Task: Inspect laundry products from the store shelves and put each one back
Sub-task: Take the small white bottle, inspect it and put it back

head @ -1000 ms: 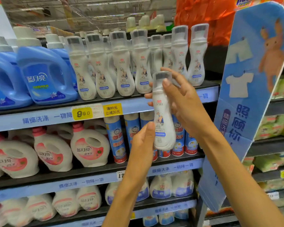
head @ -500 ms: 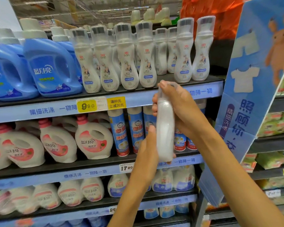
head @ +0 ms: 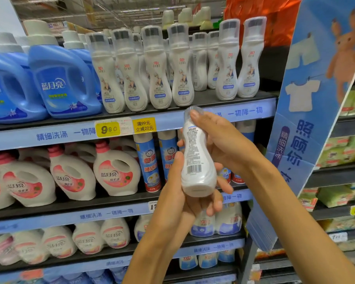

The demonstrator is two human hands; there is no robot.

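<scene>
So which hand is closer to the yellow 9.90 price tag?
Left. The left hand grips the base of the white bottle, below and right of the yellow price tag. The right hand grips the bottle's upper part, farther right.

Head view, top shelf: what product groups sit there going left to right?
Blue detergent jugs → row of slim white bottles with clear caps → blue rabbit display panel at the shelf's right end.
</scene>
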